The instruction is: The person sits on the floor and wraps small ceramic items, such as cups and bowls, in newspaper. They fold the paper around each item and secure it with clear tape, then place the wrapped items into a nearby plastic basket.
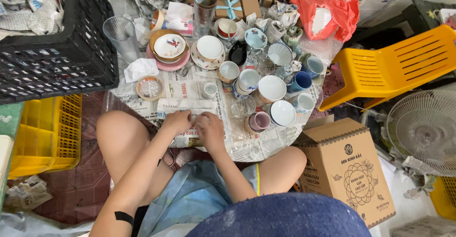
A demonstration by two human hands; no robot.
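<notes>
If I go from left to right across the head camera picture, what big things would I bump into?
Yellow crate → black crate → clear ribbed glass → left hand → right hand → cardboard box → yellow plastic chair → white fan.

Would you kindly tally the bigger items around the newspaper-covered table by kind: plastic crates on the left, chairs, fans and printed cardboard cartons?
Black crate: 1
Yellow crate: 1
Yellow chair: 1
Fan: 1
Printed carton: 1
Total: 5
</notes>
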